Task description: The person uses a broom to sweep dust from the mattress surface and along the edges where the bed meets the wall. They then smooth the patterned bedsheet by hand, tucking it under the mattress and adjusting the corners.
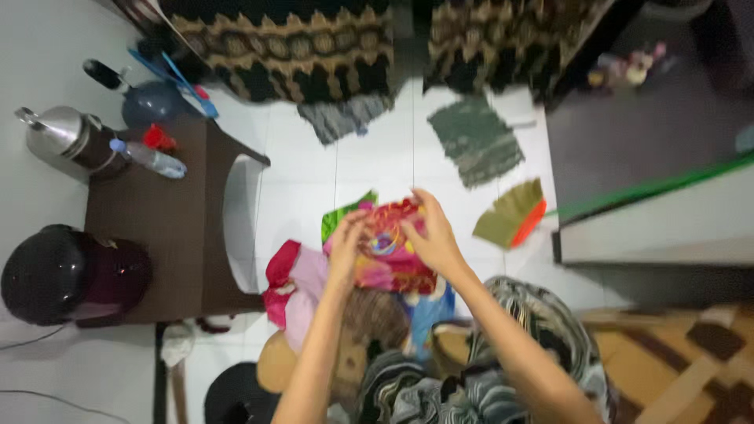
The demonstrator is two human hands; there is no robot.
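1. Both hands are up in front of the person, over a pile of clothes (369, 314) on the floor; the left hand (349, 239) and the right hand (430, 235) each pinch an edge of a red patterned cloth (393, 243).
2. Hand state: both are closed on the red patterned cloth, fingers curled over its upper edge, left at the left side, right at the top right. The picture is motion-blurred, so the exact finger hold cannot be told.
3. Where the cloth is: between the two hands and hanging just below them, lifted off the pile, its lower part touching or overlapping the clothes underneath.
4. Progress, as a judgement: the cloth looks picked out and bunched, not spread flat and not folded. The pile below the wrists looks unsorted, and no neat stack shows anywhere near the hands.
5. Orientation: the long axis runs roughly hand to hand, left to right across the view, tilted slightly up toward the right hand. Which end is the top cannot be told; it is too crumpled.
6. Around: a pink garment (302, 290) lies just left of the left forearm; a green piece (345, 216) peeks out beyond the left hand.
7. Farther out: a brown counter (157, 235) sits well left of the left hand; a hand broom (510, 216) lies on the floor just right of the right hand.
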